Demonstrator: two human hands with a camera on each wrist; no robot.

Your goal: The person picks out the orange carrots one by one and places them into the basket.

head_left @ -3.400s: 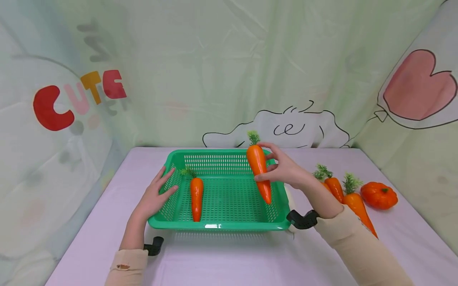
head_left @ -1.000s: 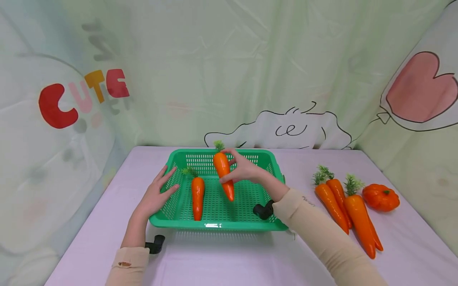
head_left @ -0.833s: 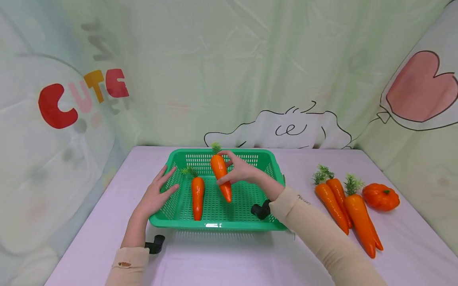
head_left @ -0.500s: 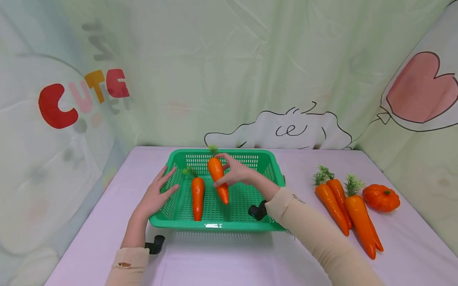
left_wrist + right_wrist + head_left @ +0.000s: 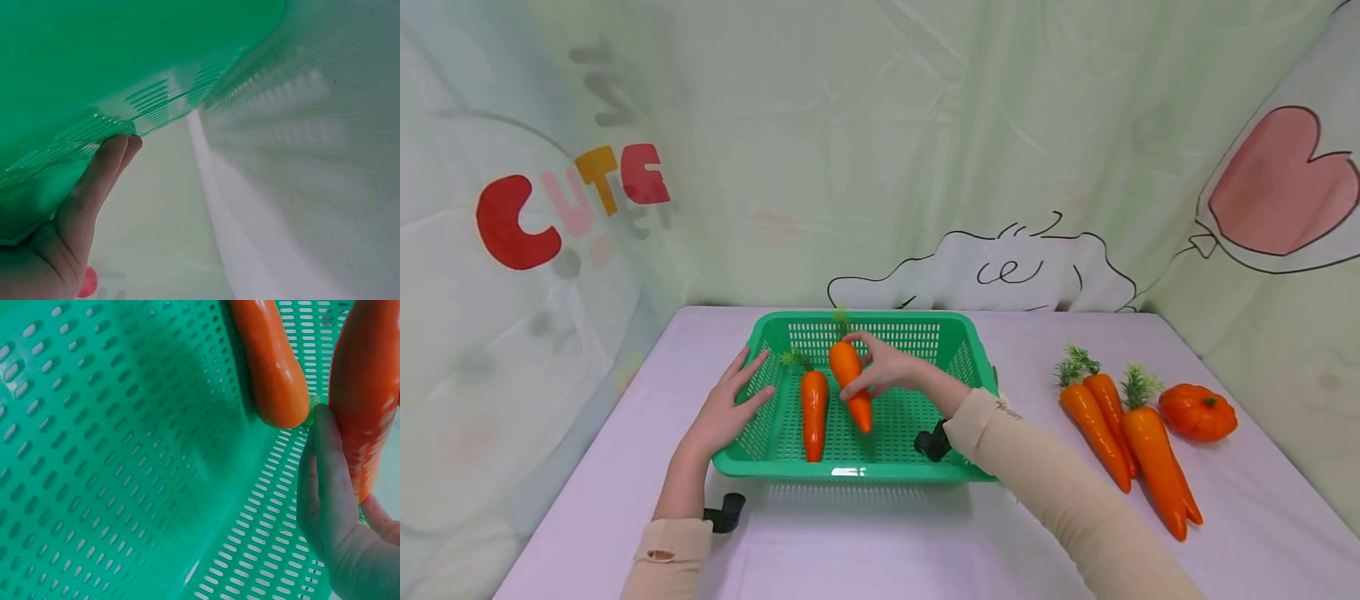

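Judging by how everything lies, it's only partway along: one carrot (image 5: pixel 814 417) is lying in the green basket (image 5: pixel 850 473), toward its left end, and a held carrot (image 5: pixel 844 360) is just beside it, tilted, leafy end toward the tabletop's (image 5: pixel 880 550) back edge. Can't tell if its tip touches the basket floor, but I'd say it's not set down yet. What look like four loose carrots (image 5: pixel 1093 437) sit out near the tabletop's right edge, with an orange pumpkin (image 5: pixel 1199 413) next to them. As for grip, the right hand (image 5: pixel 886 369) has that carrot pinched, thumb one side, fingers the other, so no real gap. Left hand's (image 5: pixel 721 417) just spread against the basket's left side, fingers apart and pretty straight, not clamped on anything.
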